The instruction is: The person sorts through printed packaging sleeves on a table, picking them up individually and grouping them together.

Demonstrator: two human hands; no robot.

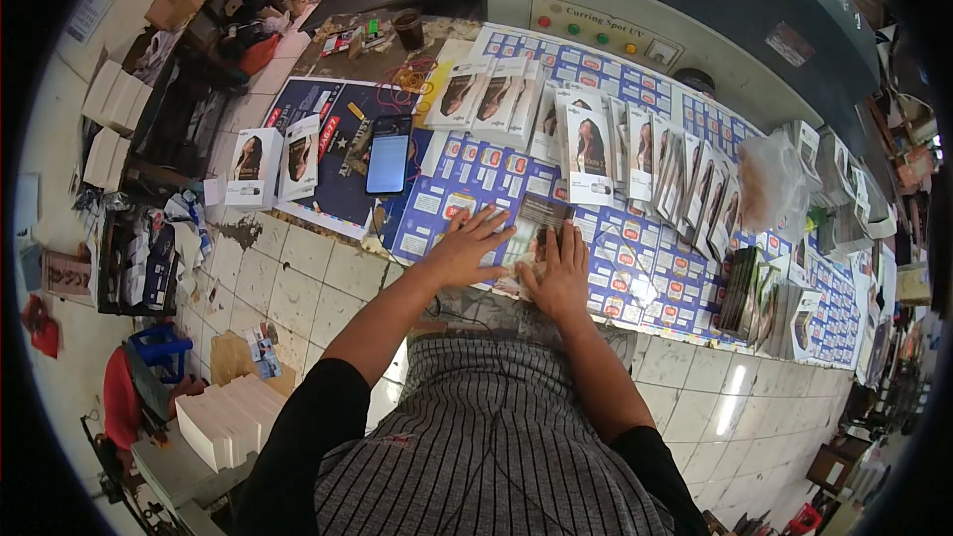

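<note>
A printed card (542,213), dark at its far end, lies at the near edge of the table between my two hands. My left hand (467,246) is spread on the blue printed sheet (422,206), its fingertips by the card's left side. On the card's right part rests my right hand (559,274), fingers stretched out and thumb pointing left. My palm and fingers hide part of the card. Just beyond it stands a stack of white cartons (588,154) with a picture of a long-haired person.
More white cartons (457,94) lie in piles at the back, and a row of them (685,179) leans to the right. A lit phone (388,161) lies at left. Green-and-dark packs (747,288) stand near the right edge. Behind the table is a grey machine (606,15) with coloured buttons.
</note>
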